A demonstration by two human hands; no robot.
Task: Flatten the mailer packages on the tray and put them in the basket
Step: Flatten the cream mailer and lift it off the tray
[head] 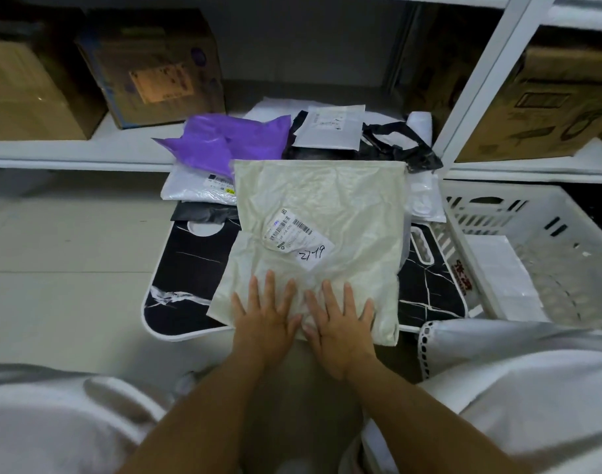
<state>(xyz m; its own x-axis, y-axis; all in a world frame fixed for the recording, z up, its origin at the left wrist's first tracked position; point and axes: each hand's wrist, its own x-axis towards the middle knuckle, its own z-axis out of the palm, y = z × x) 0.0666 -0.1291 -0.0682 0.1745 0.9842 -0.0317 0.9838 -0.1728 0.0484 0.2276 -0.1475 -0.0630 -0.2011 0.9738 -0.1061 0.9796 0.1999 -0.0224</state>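
Note:
A large cream mailer with a shipping label marked "2719" lies on the black marble-patterned tray. My left hand and my right hand press flat on its near end, side by side, fingers straight and spread. Behind it sit a purple mailer, a white mailer, a white labelled mailer and a crumpled black mailer. The white slatted basket stands to the right of the tray, with a flat white package inside.
Cardboard boxes stand on the white shelf behind the tray, another box on the right shelf. A white shelf post rises between tray and basket. Pale tiled floor lies to the left.

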